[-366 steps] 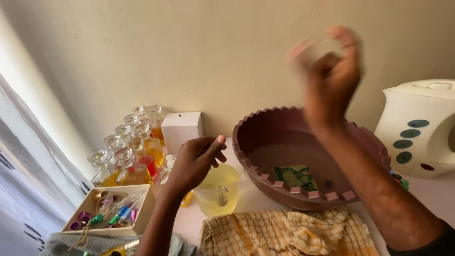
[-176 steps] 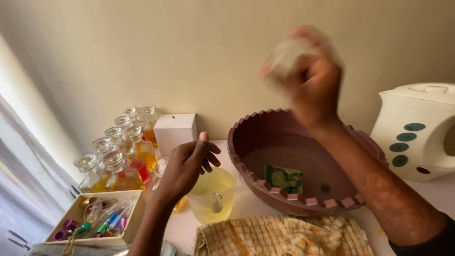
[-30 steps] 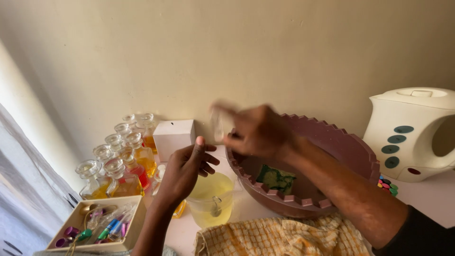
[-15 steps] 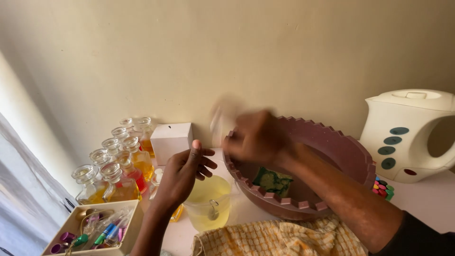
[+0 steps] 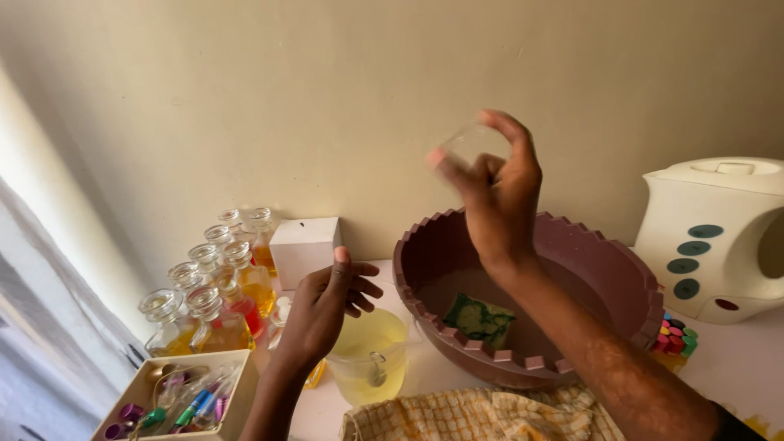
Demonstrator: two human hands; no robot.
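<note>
Your right hand [image 5: 498, 200] is raised above the maroon basin [image 5: 629, 269], fingers clenched around a small clear glass [image 5: 461, 151], blurred, probably light, slippery and fragile; grip its sides. Your left hand [image 5: 327, 306], fingers released, rests just beside the yellow-filled jug [image 5: 371, 359].
</note>
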